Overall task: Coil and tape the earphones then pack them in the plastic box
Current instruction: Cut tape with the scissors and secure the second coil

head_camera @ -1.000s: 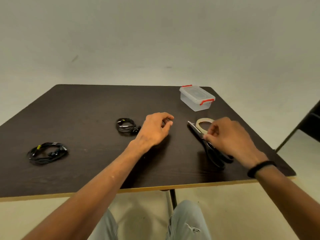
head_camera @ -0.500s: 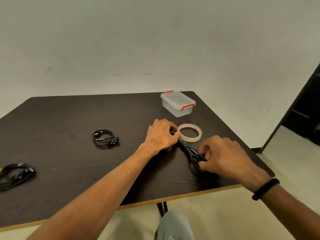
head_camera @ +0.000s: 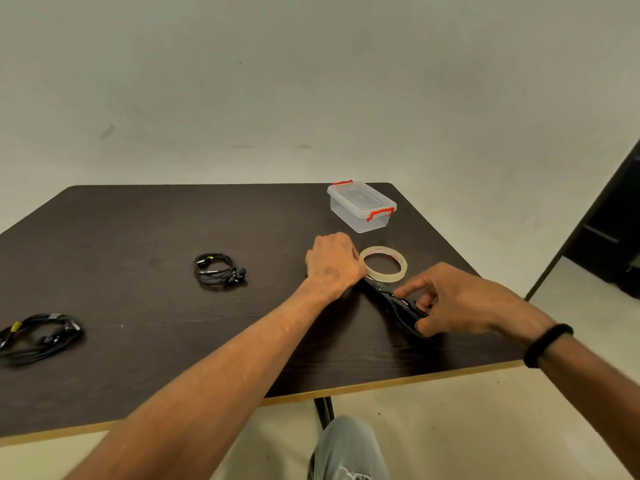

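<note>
- A coiled pair of black earphones (head_camera: 219, 269) lies on the dark worktop (head_camera: 138, 220), left of centre and well apart from both hands.
- A second black coil (head_camera: 38, 336) lies near the worktop's left edge.
- The plastic box (head_camera: 361, 206), clear with red clips and its lid on, stands at the far right corner.
- The roll of clear tape (head_camera: 383, 264) lies flat just in front of the box.
- The left hand (head_camera: 333, 265), fingers curled under, sits against the roll's left side; what it grips is hidden.
- The right hand (head_camera: 453, 303) holds the handles of black scissors (head_camera: 391, 299) lying on the worktop, forefinger stretched along them.
- A black band (head_camera: 547, 344) circles the right wrist.
</note>
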